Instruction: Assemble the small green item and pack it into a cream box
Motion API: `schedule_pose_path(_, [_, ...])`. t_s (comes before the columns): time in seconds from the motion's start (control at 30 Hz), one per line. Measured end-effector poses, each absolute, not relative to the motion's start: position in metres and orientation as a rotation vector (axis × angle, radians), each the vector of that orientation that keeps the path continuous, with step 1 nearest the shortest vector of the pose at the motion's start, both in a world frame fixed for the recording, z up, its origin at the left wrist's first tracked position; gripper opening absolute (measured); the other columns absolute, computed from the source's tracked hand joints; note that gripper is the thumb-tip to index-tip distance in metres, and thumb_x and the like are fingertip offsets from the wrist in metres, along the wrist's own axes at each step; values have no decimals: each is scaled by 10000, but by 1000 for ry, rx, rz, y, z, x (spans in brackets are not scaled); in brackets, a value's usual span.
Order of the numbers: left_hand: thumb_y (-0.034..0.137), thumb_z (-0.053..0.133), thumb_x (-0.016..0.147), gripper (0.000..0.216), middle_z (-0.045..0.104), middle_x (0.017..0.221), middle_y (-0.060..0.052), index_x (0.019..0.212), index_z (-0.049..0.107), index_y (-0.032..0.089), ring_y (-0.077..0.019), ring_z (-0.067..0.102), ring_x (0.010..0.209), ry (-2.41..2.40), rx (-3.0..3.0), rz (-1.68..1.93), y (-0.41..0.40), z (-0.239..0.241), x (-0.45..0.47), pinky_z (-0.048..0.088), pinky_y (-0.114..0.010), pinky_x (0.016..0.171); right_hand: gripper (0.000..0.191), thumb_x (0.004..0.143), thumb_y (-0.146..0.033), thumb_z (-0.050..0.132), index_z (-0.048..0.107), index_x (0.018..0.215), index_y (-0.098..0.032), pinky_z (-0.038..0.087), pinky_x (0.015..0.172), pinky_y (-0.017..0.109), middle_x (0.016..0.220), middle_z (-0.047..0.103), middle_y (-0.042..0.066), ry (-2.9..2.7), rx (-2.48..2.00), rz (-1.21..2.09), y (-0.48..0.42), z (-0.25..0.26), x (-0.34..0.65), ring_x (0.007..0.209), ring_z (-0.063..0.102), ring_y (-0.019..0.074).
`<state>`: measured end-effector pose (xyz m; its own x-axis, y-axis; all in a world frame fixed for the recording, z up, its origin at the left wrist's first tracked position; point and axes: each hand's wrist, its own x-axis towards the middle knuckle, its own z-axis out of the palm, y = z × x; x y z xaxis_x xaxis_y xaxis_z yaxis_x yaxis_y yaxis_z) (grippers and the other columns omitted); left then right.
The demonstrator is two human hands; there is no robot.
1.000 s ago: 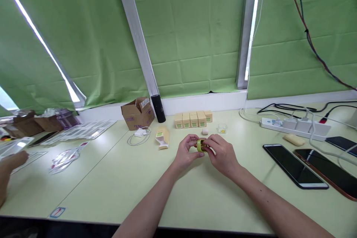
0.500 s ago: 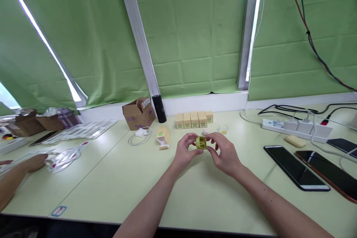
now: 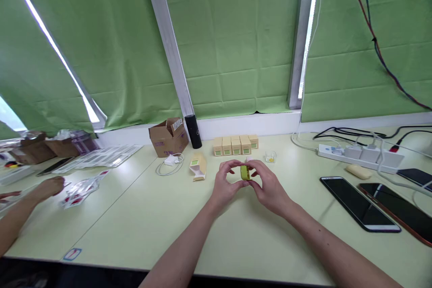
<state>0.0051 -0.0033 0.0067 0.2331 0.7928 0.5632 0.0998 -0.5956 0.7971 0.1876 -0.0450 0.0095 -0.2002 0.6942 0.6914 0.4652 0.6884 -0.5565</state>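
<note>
Since earlier, the yellow-green ring (image 3: 245, 173) has been turned. It is pinched — by left hand (image 3: 225, 185) and right hand (image 3: 270, 186).

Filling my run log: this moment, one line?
left hand: holding green piece | right hand: holding green piece | beyond: small boxes

one green piece (image 3: 245, 172), five tan boxes (image 3: 236, 146) in a row
three phones (image 3: 359, 202) at right, one power strip (image 3: 356, 161), one black cylinder (image 3: 193, 132)
</note>
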Motion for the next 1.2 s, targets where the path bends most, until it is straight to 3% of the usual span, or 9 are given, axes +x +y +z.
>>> schedule_pose_path(0.1, [250,832,783,503,685,1236,-96,1244,631,255,-271,612,1195,800,1907,1416,-6,9,3,471,-384,930,487,894,-68,530,498,1323,-296,623,902,485,1276,590,91,-1774,-911,316,-44,9,187,1137,618,252])
schedule_pose_path(0.2, [260,705,887,222,707,1115,-97,1105,686,223,-255,627,1125,872,1910,1429,-5,9,3,483,-377,902,484,885,-66,538,491,1309,-295,605,944,513,1290,579,89,-1728,-925,318,-43,8,188,1143,612,256])
schedule_pose_path(0.3, [273,686,893,108,704,1006,-93,965,723,202,-236,635,1024,967,1902,1412,-2,6,5,498,-361,859,492,879,-64,544,485,1308,-297,593,964,525,1296,581,88,-1728,-934,306,-42,6,188,1131,617,256])
schedule_pose_path(0.7, [330,668,888,183,663,861,-70,802,702,172,-195,625,856,980,1852,1347,0,1,10,510,-336,805,462,856,-30,516,481,1249,-271,555,994,520,1264,579,100,-1806,-916,274,-40,-1,186,1149,589,261])
schedule_pose_path(1.2, [359,660,874,196,657,850,-66,849,681,166,-190,615,804,1006,1798,1263,2,-1,13,509,-328,761,459,851,-36,517,485,1246,-268,543,1008,517,1247,583,101,-1820,-935,255,-39,-3,187,1154,597,269])
